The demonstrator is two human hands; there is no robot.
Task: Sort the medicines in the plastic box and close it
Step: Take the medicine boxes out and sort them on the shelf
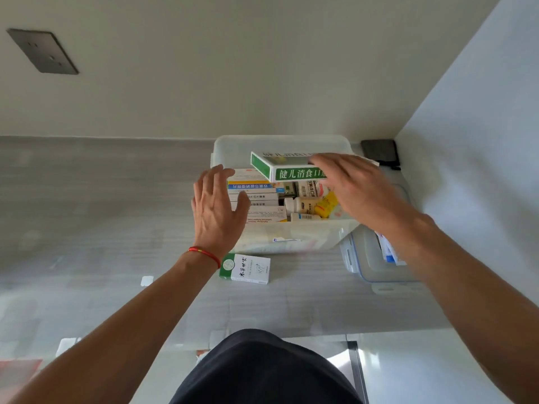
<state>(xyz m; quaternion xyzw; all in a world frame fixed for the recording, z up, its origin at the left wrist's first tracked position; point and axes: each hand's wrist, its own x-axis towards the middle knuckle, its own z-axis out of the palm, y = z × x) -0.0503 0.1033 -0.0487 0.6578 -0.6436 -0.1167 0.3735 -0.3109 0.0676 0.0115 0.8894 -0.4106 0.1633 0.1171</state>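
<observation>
The box [291,237], clear plastic with no lid on it, stands on the grey tabletop [102,214] against the far wall, near the right corner. The right hand [355,188] holds a green-and-white carton [287,167] over the box's far half, fingers laid across its top at the right end; the thumb is hidden, so the exact grip cannot be told. The carton's long axis runs left to right, its green printed side facing the person, and it tilts slightly down at the left. The left hand [217,205] is spread open, fingers apart, over the box's left edge, touching a stack of flat cartons [253,196] whose long sides also run left to right. To the right of the stack lie a white bottle [299,205] and a yellow one [325,207], both on their sides. A second green-and-white carton [246,269] lies flat on the tabletop just in front of the box. A smaller clear container [376,263] sits at the box's right.
</observation>
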